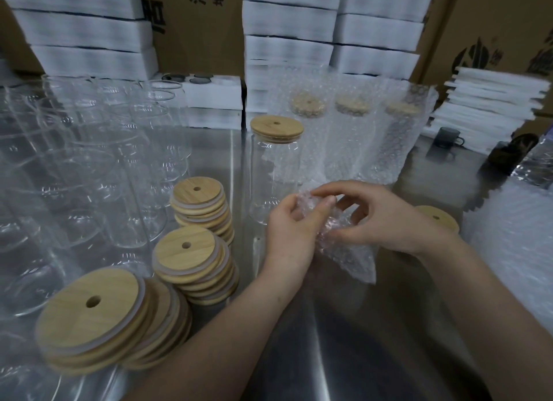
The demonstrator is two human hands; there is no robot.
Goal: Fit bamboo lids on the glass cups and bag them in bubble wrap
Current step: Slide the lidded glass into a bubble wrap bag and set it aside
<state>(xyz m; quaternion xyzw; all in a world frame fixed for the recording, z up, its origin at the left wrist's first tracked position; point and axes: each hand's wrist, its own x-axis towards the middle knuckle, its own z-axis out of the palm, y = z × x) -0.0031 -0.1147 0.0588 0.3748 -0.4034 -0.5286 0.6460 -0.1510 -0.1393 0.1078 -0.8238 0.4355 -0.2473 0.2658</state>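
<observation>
Bamboo lids with a centre hole stand in three stacks on the steel worktop (329,340) at my left: a near stack (92,302), a middle stack (187,251) and a far stack (197,191).

1. Left hand (291,221): thumb and fingers are curled and pinch the top edge of a bubble wrap bag (347,251).
2. Right hand (386,218): fingers are curled and pinch the opposite side of the same edge. The bag hangs between both hands, above the worktop, with its lower end toward me.
3. Lidded glass cup (273,173): it stands upright just beyond my left hand, with its fitted lid (276,129) seated flat on the rim. This cup is not bagged.
4. Bagged cups: three stand in a row behind the lidded cup, at left (308,125), centre (351,131) and right (401,137), each with a lid showing through the wrap.
5. Empty glass cups (89,161): they are grouped upright on the left of the worktop, beside the lid stacks.
6. Single lid (438,218): it lies just beyond my right wrist.

A pile of bubble wrap (514,236) lies at the right edge. White foam trays (287,20) and cardboard boxes (197,35) are stacked along the back.
</observation>
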